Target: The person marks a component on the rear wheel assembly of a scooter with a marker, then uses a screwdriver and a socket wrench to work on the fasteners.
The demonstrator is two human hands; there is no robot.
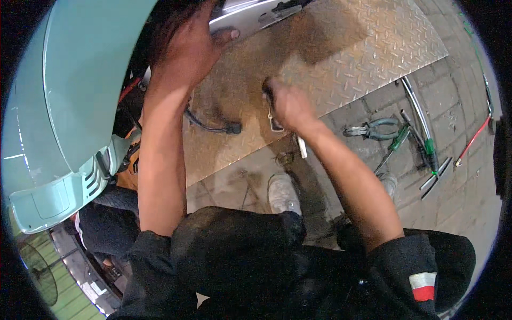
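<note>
My left hand (189,48) reaches up to a silver metal part (256,16) beside a pale green body panel (80,80); its thumb lies on the metal, its other fingers are dim and blurred. My right hand (288,104), also blurred, is closed around a small dark object over a tan steel tread plate (368,64). A pale wire-like loop (276,124) shows below that hand, and a white strip (301,146) sticks out under it at the plate's edge. A black cable with a connector (232,127) lies on the plate between my arms.
Right of the plate on grey pavers lie pliers (381,128), a green-handled screwdriver (399,137), several metal tools and tubes (418,109), and a red cable (474,138). My shoes (282,192) are below the plate. A green corrugated surface (42,282) shows at lower left.
</note>
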